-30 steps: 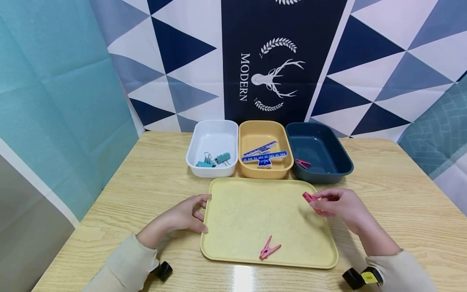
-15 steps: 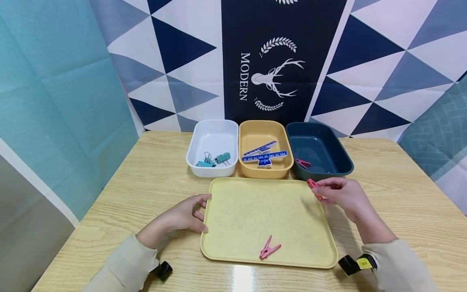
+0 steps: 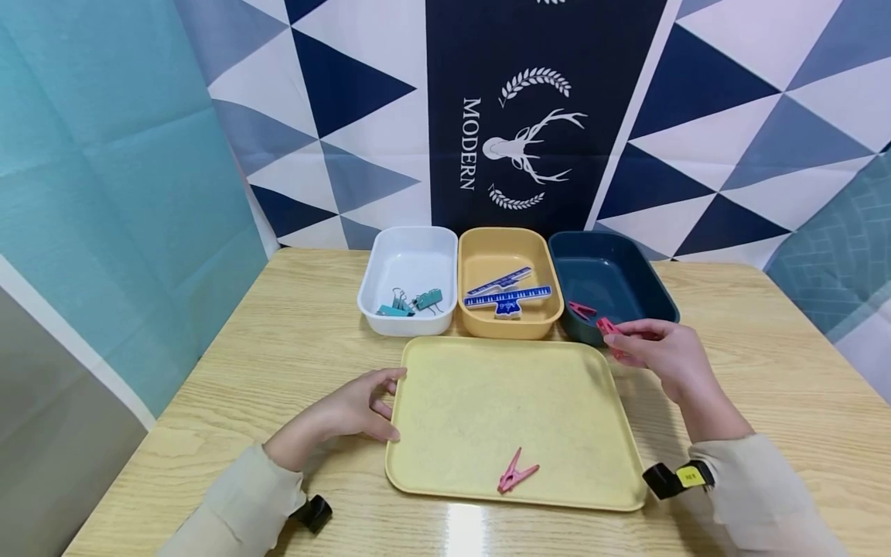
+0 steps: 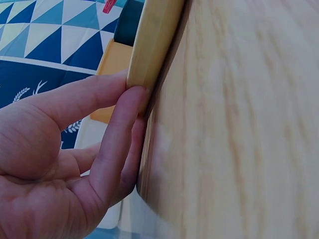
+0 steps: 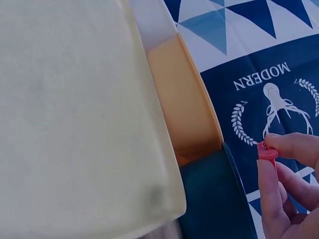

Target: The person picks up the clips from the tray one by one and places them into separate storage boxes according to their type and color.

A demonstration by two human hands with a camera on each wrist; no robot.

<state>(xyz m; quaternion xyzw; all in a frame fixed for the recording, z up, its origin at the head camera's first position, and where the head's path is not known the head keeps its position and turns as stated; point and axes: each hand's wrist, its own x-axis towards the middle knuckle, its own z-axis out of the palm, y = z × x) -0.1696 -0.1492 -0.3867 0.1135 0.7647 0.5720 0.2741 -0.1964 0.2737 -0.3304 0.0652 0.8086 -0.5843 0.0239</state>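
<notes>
My right hand (image 3: 664, 354) pinches a red clothespin (image 3: 609, 337) between thumb and fingertips, close over the near rim of the dark blue bin (image 3: 664, 303). The right wrist view shows the same clothespin (image 5: 266, 152) at the fingertips. Inside that bin lies another red clothespin (image 3: 582, 310). On the yellow tray (image 3: 480, 402), near its front edge, a pink clothespin (image 3: 517, 472) rests with its legs spread. My left hand (image 3: 358, 406) touches the tray's left rim with thumb and fingertips set apart along it; the left wrist view shows the fingers against the tray edge (image 4: 144, 55).
Left of the dark blue bin stand an orange bin (image 3: 511, 329) with blue piano-patterned clips (image 3: 506, 297) and a white bin (image 3: 411, 325) with several teal binder clips (image 3: 418, 302). A patterned cloth (image 3: 369, 139) hangs behind the wooden table (image 3: 299, 309).
My right hand has moved away from me with the red clothespin, from above the tray's right side to the dark blue bin's near rim. The left hand has stayed at the tray.
</notes>
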